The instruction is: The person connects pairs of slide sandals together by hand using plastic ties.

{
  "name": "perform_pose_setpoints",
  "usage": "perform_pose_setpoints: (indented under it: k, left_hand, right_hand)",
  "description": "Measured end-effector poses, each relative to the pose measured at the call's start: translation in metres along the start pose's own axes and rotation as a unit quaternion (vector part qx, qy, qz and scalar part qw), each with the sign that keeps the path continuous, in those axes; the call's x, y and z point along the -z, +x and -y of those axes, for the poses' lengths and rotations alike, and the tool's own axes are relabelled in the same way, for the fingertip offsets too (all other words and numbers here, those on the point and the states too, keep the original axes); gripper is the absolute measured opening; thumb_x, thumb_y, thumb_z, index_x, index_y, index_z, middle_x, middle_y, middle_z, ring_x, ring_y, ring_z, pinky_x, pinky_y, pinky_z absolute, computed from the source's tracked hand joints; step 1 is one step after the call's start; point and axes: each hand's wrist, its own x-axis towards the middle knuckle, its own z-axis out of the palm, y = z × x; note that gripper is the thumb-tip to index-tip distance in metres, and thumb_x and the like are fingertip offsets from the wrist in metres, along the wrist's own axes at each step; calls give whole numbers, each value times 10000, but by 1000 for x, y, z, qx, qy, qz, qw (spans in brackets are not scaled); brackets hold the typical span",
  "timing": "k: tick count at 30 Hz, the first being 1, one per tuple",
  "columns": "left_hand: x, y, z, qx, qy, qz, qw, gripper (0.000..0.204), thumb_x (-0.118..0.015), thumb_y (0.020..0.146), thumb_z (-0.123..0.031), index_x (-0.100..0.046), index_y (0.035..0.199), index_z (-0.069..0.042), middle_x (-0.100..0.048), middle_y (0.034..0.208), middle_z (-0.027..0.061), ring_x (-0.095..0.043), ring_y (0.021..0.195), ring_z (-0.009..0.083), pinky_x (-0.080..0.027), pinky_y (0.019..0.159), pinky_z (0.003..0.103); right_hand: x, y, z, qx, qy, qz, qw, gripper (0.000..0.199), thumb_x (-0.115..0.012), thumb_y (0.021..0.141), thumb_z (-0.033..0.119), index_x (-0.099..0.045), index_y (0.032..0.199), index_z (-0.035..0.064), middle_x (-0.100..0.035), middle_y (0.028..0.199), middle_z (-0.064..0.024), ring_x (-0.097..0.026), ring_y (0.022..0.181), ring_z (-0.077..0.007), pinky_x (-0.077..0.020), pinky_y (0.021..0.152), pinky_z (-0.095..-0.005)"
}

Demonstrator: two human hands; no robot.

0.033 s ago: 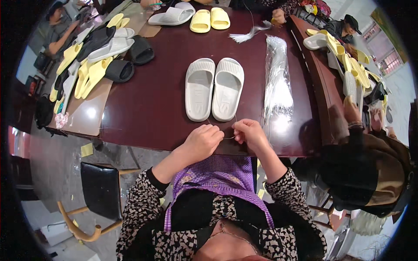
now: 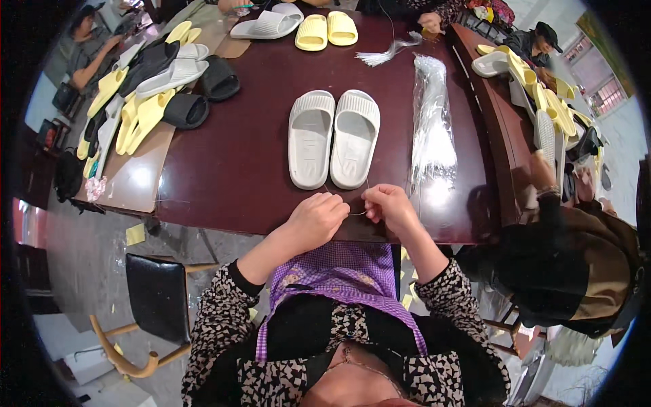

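Observation:
A pair of light grey slide slippers [image 2: 354, 139] lies side by side on the dark red table [image 2: 237, 156], toes away from me. Just below their heels, my left hand [image 2: 317, 218] and my right hand [image 2: 389, 206] are both closed, with fingertips pinched on a thin pale string [image 2: 357, 214]. A short curve of it spans the gap between my hands. Other fine ends rise from my fingers toward the slippers' heels; whether they pass through the slippers is hard to see. To the right lies a bundle of white strings [image 2: 432, 129] in clear plastic.
Yellow slippers [image 2: 327, 32] and a grey pair [image 2: 268, 26] sit at the far edge. Piles of mixed slippers lie left [image 2: 146, 115] and right [image 2: 553, 112]. Loose white strings [image 2: 380, 56] lie beyond. A co-worker [image 2: 569, 264] works at right; a black chair [image 2: 157, 298] stands lower left.
My hands and the grey slippers stay almost in place. At the right, the co-worker's hands have shifted slightly.

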Motion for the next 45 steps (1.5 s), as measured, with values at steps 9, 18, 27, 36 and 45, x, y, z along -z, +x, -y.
perform_pose_setpoints:
  k: [9, 18, 27, 36, 45]
  left_hand:
    - [1, 25, 33, -26, -25, -6, 999, 80, -601, 758, -50, -567, 821, -14, -547, 772, 117, -556, 729, 286, -459, 665, 372]
    - [2, 21, 26, -20, -69, -4, 997, 80, -600, 759, -62, -558, 811, -18, -540, 764, 120, -554, 729, 294, -455, 659, 380]
    - [0, 16, 25, -26, -66, 16, 997, 80, -600, 768, -79, -549, 797, -23, -525, 747, 116, -544, 727, 291, -449, 663, 379]
    - [-8, 38, 46, -6, -66, -28, 997, 87, -609, 769, -85, -562, 768, -12, -551, 741, 125, -563, 719, 307, -457, 651, 393]
    - [-18, 54, 87, 67, -11, -82, 994, 85, -597, 779, -81, -568, 761, -4, -578, 752, 141, -575, 724, 323, -468, 648, 402]
  right_hand:
    - [2, 33, 21, 19, -37, -20, 999, 125, -603, 820, 126, -581, 752, 23, -586, 659, -52, -563, 513, -138, -421, 434, -261]
    - [6, 8, 11, -3, -37, -38, 999, 111, -586, 836, 136, -586, 792, 35, -576, 651, -33, -542, 503, -120, -419, 447, -234]
    - [3, 2, 7, -13, -9, -29, 999, 152, -603, 820, 148, -575, 748, 17, -578, 641, -53, -567, 520, -146, -444, 453, -268]
    - [14, 52, 34, 11, -95, -37, 995, 160, -585, 820, 151, -578, 736, 15, -586, 647, -63, -572, 527, -152, -449, 455, -272]
    - [22, 92, 71, 66, -275, -67, 957, 224, -588, 831, 190, -573, 706, 5, -556, 592, -46, -523, 441, -133, -407, 380, -265]
